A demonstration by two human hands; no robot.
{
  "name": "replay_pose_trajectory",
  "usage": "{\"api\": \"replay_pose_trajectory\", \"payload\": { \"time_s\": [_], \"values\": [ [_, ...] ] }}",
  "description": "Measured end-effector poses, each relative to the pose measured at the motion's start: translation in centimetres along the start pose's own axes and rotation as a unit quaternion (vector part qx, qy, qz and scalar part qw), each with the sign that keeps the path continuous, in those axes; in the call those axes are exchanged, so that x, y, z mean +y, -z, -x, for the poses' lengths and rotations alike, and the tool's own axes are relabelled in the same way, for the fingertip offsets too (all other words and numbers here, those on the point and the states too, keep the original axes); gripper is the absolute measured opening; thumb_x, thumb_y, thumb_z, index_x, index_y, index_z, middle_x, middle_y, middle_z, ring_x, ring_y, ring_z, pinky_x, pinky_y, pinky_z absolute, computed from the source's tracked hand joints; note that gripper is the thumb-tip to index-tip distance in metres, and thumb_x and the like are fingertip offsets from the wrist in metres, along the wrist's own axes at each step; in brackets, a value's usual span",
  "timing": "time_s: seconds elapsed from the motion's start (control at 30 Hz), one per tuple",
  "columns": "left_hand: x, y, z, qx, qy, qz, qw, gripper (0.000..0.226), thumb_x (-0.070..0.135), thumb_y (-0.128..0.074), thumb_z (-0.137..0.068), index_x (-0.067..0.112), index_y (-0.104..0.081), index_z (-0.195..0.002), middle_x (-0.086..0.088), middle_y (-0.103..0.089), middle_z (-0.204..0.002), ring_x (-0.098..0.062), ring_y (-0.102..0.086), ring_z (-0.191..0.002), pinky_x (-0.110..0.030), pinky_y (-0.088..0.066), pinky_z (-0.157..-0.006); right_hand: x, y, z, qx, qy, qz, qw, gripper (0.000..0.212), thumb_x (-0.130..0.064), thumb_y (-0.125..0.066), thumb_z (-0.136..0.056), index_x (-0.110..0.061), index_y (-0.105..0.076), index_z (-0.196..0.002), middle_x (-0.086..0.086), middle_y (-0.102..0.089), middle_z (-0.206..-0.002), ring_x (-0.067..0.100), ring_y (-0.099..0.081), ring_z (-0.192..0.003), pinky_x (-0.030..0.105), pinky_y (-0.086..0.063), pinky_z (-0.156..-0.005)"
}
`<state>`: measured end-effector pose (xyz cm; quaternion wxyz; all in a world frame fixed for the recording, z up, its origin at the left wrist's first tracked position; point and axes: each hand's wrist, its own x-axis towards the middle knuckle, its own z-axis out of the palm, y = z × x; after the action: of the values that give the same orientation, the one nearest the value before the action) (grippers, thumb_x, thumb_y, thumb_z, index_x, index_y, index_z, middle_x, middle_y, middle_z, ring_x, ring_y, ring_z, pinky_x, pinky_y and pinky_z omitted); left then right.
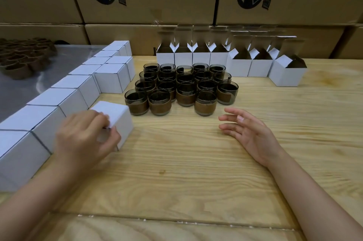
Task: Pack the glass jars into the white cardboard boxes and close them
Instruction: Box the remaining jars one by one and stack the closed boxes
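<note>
Several dark glass jars [181, 85] with brown sleeves stand clustered at the table's middle. My left hand [84, 134] grips a closed white box [117, 119] at the left, just beside a long row of closed white boxes [64, 95]. My right hand [247, 132] hovers over the wood to the right of the jars, fingers spread, holding nothing. Behind the jars, a row of open white boxes [220, 58] stands with flaps up; the nearest open one [286, 71] sits at the far right.
Large brown cartons [176, 1] form a wall behind the wooden table [196, 172]. At the far left, brown sleeves [21, 58] lie piled on a grey metal surface [25, 87].
</note>
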<state>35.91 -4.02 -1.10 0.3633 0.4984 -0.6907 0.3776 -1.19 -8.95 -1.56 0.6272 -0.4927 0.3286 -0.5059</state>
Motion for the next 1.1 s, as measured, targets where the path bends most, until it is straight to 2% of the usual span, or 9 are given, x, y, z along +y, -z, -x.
{"api": "replay_pose_trajectory", "payload": {
  "time_s": [0.1,0.2,0.33,0.5,0.67,0.87,0.97,1.03,1.1],
  "values": [
    [-2.3,-1.7,-0.1,-0.001,0.058,-0.021,0.998,0.024,0.022,-0.058,-0.087,0.005,-0.065,-0.073,-0.012,-0.069,-0.08,-0.034,-0.062,-0.071,-0.042,-0.044,-0.066,0.0,-0.1,0.1,0.0,0.003,0.0,1.0,0.044,-0.021,-0.054,-0.078,-0.006,-0.058,-0.12,0.015,-0.065,-0.108,0.027,-0.062,-0.095,0.031,-0.052,-0.085],
    [-3.6,-3.8,-0.6,-0.005,0.103,-0.034,0.994,0.021,0.023,-0.061,-0.088,0.006,-0.068,-0.08,-0.011,-0.069,-0.087,-0.033,-0.058,-0.08,-0.041,-0.04,-0.073,0.0,-0.1,0.0,0.006,0.002,0.001,1.0,0.042,-0.018,-0.049,-0.08,-0.006,-0.058,-0.119,0.016,-0.065,-0.108,0.028,-0.061,-0.096,0.032,-0.052,-0.083],
    [-4.7,-6.2,-2.0,-0.073,0.156,-0.059,0.983,0.017,0.019,-0.064,-0.089,0.003,-0.068,-0.085,-0.016,-0.068,-0.092,-0.039,-0.059,-0.086,-0.045,-0.037,-0.073,0.2,0.0,0.0,0.004,0.004,0.006,1.0,0.042,-0.018,-0.053,-0.08,-0.004,-0.057,-0.12,0.017,-0.064,-0.108,0.029,-0.061,-0.097,0.034,-0.051,-0.084],
    [-5.3,-8.1,-4.2,-0.135,0.206,-0.035,0.969,0.013,0.007,-0.065,-0.087,-0.002,-0.068,-0.097,-0.021,-0.068,-0.104,-0.042,-0.058,-0.1,-0.049,-0.041,-0.082,0.2,0.1,-0.2,0.005,0.004,0.006,1.0,0.048,-0.023,-0.058,-0.077,-0.003,-0.057,-0.121,0.018,-0.065,-0.108,0.031,-0.061,-0.098,0.034,-0.051,-0.085],
    [-5.5,-9.5,-5.4,-0.203,0.244,0.008,0.948,0.042,0.0,-0.059,-0.081,0.004,-0.061,-0.123,-0.014,-0.06,-0.128,-0.035,-0.048,-0.122,-0.047,-0.039,-0.099,0.3,0.2,-0.4,0.005,0.001,0.004,1.0,0.043,-0.021,-0.056,-0.08,-0.004,-0.059,-0.119,0.017,-0.066,-0.107,0.029,-0.063,-0.096,0.033,-0.053,-0.085],
    [-6.4,-11.2,-6.9,-0.295,0.262,0.02,0.918,0.065,-0.003,-0.055,-0.082,0.01,-0.04,-0.144,-0.008,-0.04,-0.15,-0.028,-0.032,-0.136,-0.043,-0.03,-0.109,0.3,0.2,-0.6,0.008,-0.005,-0.008,1.0,0.045,-0.023,-0.057,-0.076,-0.003,-0.06,-0.117,0.019,-0.066,-0.106,0.028,-0.063,-0.094,0.032,-0.053,-0.084],
    [-6.9,-11.9,-7.8,-0.34,0.267,0.022,0.901,0.071,-0.003,-0.053,-0.083,0.012,-0.032,-0.149,-0.004,-0.031,-0.156,-0.027,-0.026,-0.14,-0.042,-0.027,-0.111,0.4,0.3,-0.6,0.01,-0.003,0.001,1.0,0.043,-0.022,-0.056,-0.078,-0.003,-0.06,-0.116,0.018,-0.067,-0.106,0.028,-0.063,-0.094,0.032,-0.053,-0.084],
    [-7.1,-12.0,-8.7,-0.383,0.272,0.022,0.883,0.075,-0.003,-0.051,-0.083,0.016,-0.026,-0.151,-0.003,-0.025,-0.158,-0.028,-0.025,-0.141,-0.045,-0.03,-0.111,0.4,0.3,-0.6,0.011,-0.002,0.005,1.0,0.042,-0.02,-0.056,-0.078,-0.003,-0.06,-0.116,0.018,-0.067,-0.105,0.027,-0.063,-0.094,0.032,-0.053,-0.084],
    [-6.9,-11.6,-9.8,-0.393,0.296,0.033,0.87,0.077,-0.003,-0.049,-0.083,0.02,-0.023,-0.152,-0.005,-0.022,-0.159,-0.03,-0.026,-0.141,-0.049,-0.033,-0.108,0.5,0.3,-0.7,0.01,-0.002,0.005,1.0,0.041,-0.02,-0.056,-0.079,-0.003,-0.06,-0.116,0.018,-0.067,-0.104,0.027,-0.063,-0.093,0.031,-0.053,-0.083]
  ]
}}
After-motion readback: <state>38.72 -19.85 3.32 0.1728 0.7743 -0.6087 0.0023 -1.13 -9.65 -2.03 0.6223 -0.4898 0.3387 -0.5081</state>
